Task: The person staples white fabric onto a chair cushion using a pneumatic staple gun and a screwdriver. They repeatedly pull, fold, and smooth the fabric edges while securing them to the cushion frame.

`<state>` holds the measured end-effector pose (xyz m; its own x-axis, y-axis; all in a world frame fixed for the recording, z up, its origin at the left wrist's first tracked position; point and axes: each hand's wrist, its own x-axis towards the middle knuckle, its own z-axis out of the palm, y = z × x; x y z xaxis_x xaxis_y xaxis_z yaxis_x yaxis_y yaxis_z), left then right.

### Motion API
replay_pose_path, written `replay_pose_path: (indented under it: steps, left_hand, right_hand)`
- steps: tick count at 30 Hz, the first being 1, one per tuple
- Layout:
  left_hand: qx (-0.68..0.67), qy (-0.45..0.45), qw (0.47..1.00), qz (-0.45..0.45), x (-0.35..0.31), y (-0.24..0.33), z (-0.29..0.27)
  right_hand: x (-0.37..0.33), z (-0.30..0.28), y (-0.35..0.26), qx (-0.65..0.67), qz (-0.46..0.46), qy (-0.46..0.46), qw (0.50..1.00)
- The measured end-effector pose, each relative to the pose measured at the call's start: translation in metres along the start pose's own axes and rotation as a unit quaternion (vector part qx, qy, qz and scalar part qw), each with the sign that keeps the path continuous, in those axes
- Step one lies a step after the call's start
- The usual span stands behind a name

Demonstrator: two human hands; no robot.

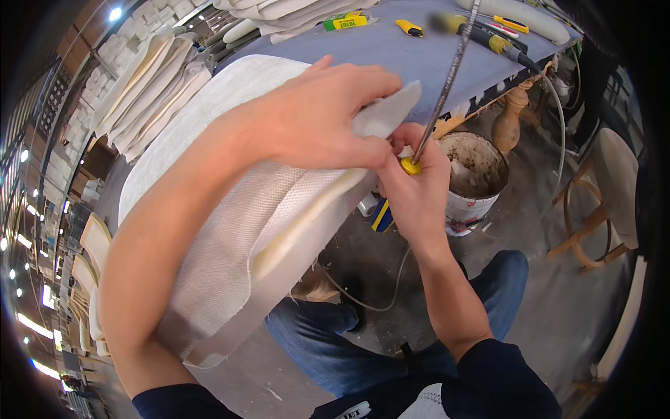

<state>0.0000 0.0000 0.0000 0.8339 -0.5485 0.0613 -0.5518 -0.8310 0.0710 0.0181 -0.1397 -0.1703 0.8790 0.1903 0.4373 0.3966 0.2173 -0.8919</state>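
Observation:
My left hand (335, 115) lies across a chair seat pad (230, 77) with a pale cover, its fingers curled over the light grey fabric edge (387, 112) near the far corner. My right hand (422, 174) meets it there, thumb and forefinger close to the same edge. Through the right fist runs a screwdriver (444, 91), its long metal shaft pointing up. Its yellow collar shows above the thumb and its blue-and-yellow handle end (382, 215) below the palm. Beige woven cloth, yellowish foam (300, 227) and grey cloth show along the pad's near side. The right fingertips are partly hidden.
The pad rests against a blue-grey covered table (279, 52) bearing a yellow cutter (410, 28), a corded tool (495, 45) and stacked fabric pieces (300, 14). A dirty bucket (474, 199) stands below. A hose (377, 307) crosses the floor; a chair (607, 195) stands right.

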Motion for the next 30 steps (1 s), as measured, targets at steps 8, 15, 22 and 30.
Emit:
replay_pose_path:
  steps: [8, 15, 22, 30]
  left_hand:
    - [-0.126, -0.001, 0.991, -0.046, 0.004, 0.001, -0.002]
    - [-0.15, -0.012, 0.988, -0.046, 0.008, -0.008, -0.003]
    - [-0.153, -0.008, 0.987, -0.04, 0.008, -0.006, -0.002]
    - [-0.22, 0.035, 0.974, -0.03, 0.009, -0.012, 0.012]
  right_hand:
    - [-0.102, -0.026, -0.001, 0.21, 0.051, -0.158, 0.963]
    - [-0.155, -0.022, 0.014, 0.24, 0.125, -0.224, 0.936]
    - [-0.153, -0.016, 0.015, 0.316, 0.182, -0.262, 0.894]
    - [-0.148, -0.007, 0.007, 0.405, 0.207, -0.285, 0.844]
